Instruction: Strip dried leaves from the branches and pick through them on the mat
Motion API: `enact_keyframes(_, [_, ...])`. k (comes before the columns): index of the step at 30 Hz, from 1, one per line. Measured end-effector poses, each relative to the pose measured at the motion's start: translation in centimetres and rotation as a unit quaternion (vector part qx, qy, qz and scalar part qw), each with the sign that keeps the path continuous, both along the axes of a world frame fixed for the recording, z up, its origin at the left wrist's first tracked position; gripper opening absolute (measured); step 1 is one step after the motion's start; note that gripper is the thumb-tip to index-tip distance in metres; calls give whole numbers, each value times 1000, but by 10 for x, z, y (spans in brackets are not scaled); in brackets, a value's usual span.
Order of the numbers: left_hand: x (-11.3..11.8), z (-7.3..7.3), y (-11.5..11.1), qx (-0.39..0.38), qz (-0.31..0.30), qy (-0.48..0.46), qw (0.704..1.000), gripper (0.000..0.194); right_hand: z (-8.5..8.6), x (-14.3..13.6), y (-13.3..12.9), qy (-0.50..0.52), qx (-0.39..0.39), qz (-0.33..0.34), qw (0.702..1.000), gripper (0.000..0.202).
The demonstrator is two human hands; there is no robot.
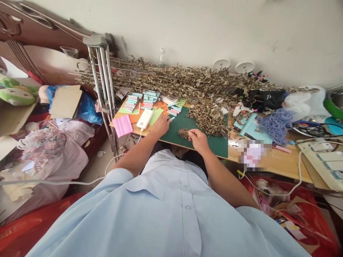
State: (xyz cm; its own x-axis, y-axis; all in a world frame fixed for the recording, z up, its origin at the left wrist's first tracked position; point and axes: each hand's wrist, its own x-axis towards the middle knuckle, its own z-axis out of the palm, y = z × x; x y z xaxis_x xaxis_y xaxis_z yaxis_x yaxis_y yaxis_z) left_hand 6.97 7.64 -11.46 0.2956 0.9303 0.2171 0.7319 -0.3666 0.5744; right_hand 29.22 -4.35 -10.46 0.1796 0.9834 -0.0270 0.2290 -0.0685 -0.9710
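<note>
My left hand point(161, 125) is closed on a small pale-blue paper tube point(172, 119), which sticks out past its fingertips over the green cutting mat point(174, 129). My right hand point(198, 139) is closed in a pinch at a small clump of dried leaves point(183, 133) near the mat's front edge. Behind it lies a larger heap of crumbled dried leaves point(210, 119). Several pink and pale-blue paper tubes point(148, 99) lie in groups on orange and green paper beyond my left hand.
A white power bank point(145, 119) with a cable and pink paper point(122, 125) lie to the left. Metal crutches point(103, 78) stand at the table's left end. Dried stalks point(166, 76) line the wall. A glue gun point(241, 109) and blue-purple cord point(276, 123) lie right.
</note>
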Motion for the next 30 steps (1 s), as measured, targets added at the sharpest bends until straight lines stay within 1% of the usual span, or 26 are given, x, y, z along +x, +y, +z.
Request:
enact_keyframes(3, [-1, 3, -20, 10, -38, -85, 996, 9, -5, 4, 0, 48, -14, -18, 999, 30])
enact_keyframes(7, [6, 6, -46, -6, -50, -184, 982, 12, -3, 0, 2, 109, -30, -16, 993, 32])
enact_keyframes(10, [11, 3, -55, -8, -60, -245, 968, 16, 4, -5, 6, 165, -47, -14, 985, 33])
enact_keyframes(13, [12, -3, -57, -12, -79, -290, 954, 33, 13, -9, 11, 203, -49, -3, 978, 34])
enact_keyframes(15, [11, -6, -57, -14, -93, -298, 950, 34, 17, -11, 14, 199, -47, 4, 979, 35])
enact_keyframes(17, [11, -8, -57, -28, -96, -304, 947, 27, 20, -13, 16, 177, -45, 6, 983, 34])
enact_keyframes(20, [11, -8, -59, -85, -74, -301, 947, 18, 23, -16, 20, 145, -36, 2, 989, 33])
enact_keyframes(23, [11, -6, -62, -128, -56, -254, 957, 14, 23, -19, 22, 133, -38, 7, 990, 36])
enact_keyframes(28, [11, -5, -68, -112, -68, -178, 975, 8, 24, -20, 24, 102, -39, 13, 994, 44])
enact_keyframes(30, [11, -6, -69, -100, -65, -159, 980, 7, 26, -21, 23, 68, -37, 23, 997, 42])
